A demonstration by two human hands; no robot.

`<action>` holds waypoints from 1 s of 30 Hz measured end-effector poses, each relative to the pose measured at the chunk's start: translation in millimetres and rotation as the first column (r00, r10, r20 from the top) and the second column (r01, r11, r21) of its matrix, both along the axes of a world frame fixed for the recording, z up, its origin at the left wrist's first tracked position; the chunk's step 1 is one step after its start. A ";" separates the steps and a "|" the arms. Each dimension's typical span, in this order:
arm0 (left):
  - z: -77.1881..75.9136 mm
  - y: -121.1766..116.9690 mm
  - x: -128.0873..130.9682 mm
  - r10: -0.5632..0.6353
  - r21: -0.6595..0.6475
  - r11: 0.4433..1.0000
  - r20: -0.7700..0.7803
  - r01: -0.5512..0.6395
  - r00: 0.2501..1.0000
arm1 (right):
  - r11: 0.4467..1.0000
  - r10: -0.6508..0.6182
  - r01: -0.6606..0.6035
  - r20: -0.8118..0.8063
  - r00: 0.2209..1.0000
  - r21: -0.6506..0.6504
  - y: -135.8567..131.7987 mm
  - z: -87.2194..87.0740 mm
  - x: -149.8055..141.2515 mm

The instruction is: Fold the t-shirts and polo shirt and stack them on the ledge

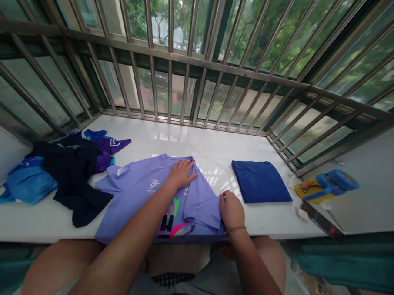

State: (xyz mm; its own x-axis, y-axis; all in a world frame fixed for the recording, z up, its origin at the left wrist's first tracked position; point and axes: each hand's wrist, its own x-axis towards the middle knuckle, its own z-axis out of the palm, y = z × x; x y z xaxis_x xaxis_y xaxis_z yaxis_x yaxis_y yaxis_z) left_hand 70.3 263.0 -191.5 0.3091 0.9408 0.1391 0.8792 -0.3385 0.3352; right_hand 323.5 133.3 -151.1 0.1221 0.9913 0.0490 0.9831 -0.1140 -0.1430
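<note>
A lavender T-shirt (132, 197) with a colourful print lies spread on the white counter (171, 137), one side folded inward. My left hand (181, 175) rests flat on the shirt's upper part, fingers extended. My right hand (231, 210) is curled at the edge of the folded flap (202, 204), pinching the fabric, with a thin cord bracelet (237, 229) on its wrist. To the right of that hand lies a folded royal-blue garment (261, 181), not touching it.
A heap of navy, blue and purple clothes (72, 168) lies left of the shirt. Further right are a blue-and-yellow tool (326, 185), a dark flat strip (318, 220) and white scraps (301, 213). Metal window bars (188, 56) stand behind the counter. My legs (61, 267) are below.
</note>
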 end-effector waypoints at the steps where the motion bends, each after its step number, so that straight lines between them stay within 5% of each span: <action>1: -0.4 0.5 -0.1 0.003 -0.003 1.000 0.007 -0.003 1.000 | 0.999 0.016 -0.016 0.012 1.000 0.036 -2.4 1.9 0.3; 5: -2.5 0.9 0.1 0.022 0.005 1.000 0.023 -0.022 1.000 | 0.952 0.240 -0.236 0.001 0.971 0.196 -22.0 13.0 -20.7; 10: 5.2 5.7 3.1 0.061 0.012 0.998 -0.040 -0.060 0.997 | 0.869 0.478 -0.466 -0.040 0.877 0.167 -50.0 1.7 -80.1; 13: 16.6 18.3 5.4 0.068 0.006 0.998 -0.055 -0.067 0.996 | 0.893 0.439 -0.426 -0.070 0.896 0.143 -50.8 -21.1 -98.4; 16: 25.7 32.4 8.5 0.093 0.009 0.996 -0.060 -0.093 0.994 | 0.928 0.337 -0.269 -0.273 0.901 0.257 -44.7 -39.3 -93.9; 21: 24.7 40.7 12.6 0.095 0.047 0.995 -0.030 -0.093 0.995 | 0.915 0.241 0.013 -0.571 0.785 0.404 -47.8 -45.1 -73.9; 24: 19.1 42.1 10.7 0.074 0.047 0.996 0.016 -0.075 0.997 | 0.876 0.409 -0.185 -0.480 0.776 0.446 -54.9 -41.0 -74.0; 27: 14.5 45.6 6.3 0.076 0.039 0.996 0.059 -0.078 0.995 | 0.802 0.585 -0.488 -0.286 0.759 0.345 -59.7 -36.2 -82.9; 30: 11.4 49.7 2.0 0.084 0.044 0.995 0.085 -0.088 0.993 | 0.769 0.631 -0.584 -0.160 0.759 0.259 -62.9 -32.4 -90.2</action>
